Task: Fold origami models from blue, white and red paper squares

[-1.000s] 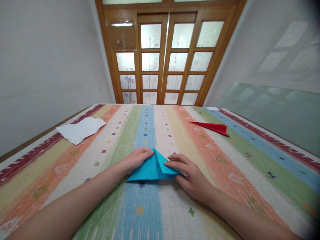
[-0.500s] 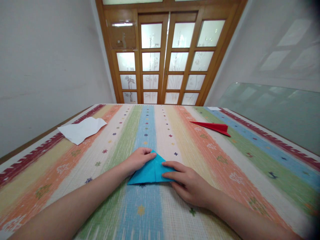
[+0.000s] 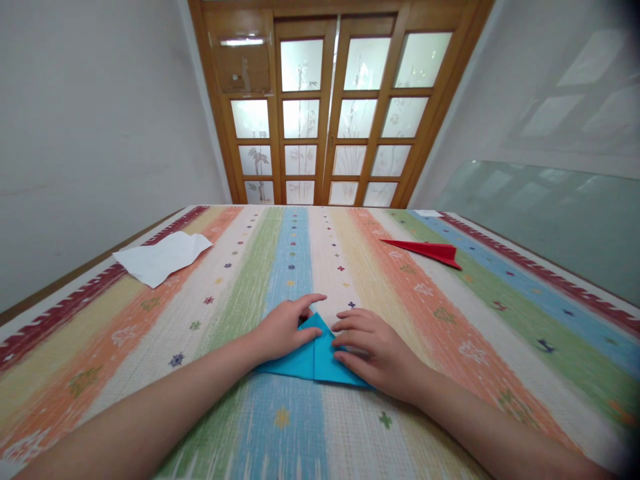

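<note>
Blue folded paper point(image 3: 313, 360) lies pressed flat under left hand point(image 3: 283, 327) and right hand point(image 3: 373, 347), neither grip closed.

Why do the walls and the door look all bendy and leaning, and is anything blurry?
Head view: the wide lens bends the picture, so the wooden door and walls lean; soft light comes through its frosted panes; the blue paper under the left hand and right hand looks sharp; the far right corner darkens.
</note>
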The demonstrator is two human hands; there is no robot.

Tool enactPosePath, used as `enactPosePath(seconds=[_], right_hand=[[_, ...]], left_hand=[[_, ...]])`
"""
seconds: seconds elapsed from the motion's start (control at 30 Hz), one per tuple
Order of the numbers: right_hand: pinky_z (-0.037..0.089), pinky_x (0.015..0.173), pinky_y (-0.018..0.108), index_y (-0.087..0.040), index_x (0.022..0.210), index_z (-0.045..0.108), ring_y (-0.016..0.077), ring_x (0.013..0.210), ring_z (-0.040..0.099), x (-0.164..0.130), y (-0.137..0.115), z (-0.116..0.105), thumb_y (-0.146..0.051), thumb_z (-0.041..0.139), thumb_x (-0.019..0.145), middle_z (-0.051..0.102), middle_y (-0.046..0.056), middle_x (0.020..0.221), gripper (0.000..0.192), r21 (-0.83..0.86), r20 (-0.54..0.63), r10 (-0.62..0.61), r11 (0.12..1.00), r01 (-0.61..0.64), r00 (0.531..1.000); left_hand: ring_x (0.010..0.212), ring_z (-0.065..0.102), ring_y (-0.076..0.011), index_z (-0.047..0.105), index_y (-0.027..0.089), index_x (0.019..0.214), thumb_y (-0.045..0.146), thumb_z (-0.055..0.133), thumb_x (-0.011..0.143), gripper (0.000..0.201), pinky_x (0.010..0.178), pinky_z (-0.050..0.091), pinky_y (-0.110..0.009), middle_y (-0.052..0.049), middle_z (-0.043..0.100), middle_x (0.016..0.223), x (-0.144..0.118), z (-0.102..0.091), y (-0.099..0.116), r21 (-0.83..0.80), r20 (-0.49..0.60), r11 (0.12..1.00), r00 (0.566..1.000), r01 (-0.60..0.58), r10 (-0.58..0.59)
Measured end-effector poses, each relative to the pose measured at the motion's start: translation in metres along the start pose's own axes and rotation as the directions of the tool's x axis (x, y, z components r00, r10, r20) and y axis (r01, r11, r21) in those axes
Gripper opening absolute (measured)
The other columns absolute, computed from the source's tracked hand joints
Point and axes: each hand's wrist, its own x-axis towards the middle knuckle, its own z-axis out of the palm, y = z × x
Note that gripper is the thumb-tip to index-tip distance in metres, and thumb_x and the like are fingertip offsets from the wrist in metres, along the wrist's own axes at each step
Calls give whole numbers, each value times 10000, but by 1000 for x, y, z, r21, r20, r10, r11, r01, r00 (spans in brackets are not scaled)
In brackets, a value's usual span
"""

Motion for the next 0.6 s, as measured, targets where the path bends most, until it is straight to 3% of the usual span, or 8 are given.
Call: enactPosePath(seconds=[0.1,0.2,0.37,0.6], right_hand=[[403,1091,531,-248,1149,700,282,1275,552,-2,-2,1,-274,643,918,669,100,1271,239,-50,108,11,999,-6,994],[338,1150,571,-255,1278,647,296,1366,485,-4,-5,1,-268,616,932,587,111,1419,347,-76,228,48,997,-31,972],[291,1184,595,-248,1409,567,320,1435,408,-1,-8,-3,-333,602,952,497,109,1526,466,-104,346,127,990,-96,930],[277,1184,597,-272,1447,534,318,1400,456,1,-11,-8,-329,584,965,513,83,1517,488,-100,382,129,990,-98,915]], left_hand=[[1073,595,-239,435,240,1464,239,709,841,680,968,456,-404,-82,659,1181,-2,1,-4,141,-50,983,991,-118,126],[1261,511,-286,561,208,1349,256,715,850,524,1093,389,-475,-128,582,1361,-2,-1,-7,286,-38,939,977,-191,210],[1227,536,-312,696,184,1169,317,663,905,297,1059,428,-499,-137,618,1306,-3,-5,-3,468,40,859,976,-208,214],[1216,538,-329,710,151,1170,344,609,942,316,1040,454,-487,-156,614,1321,-4,-10,1,596,144,753,960,-277,240]])
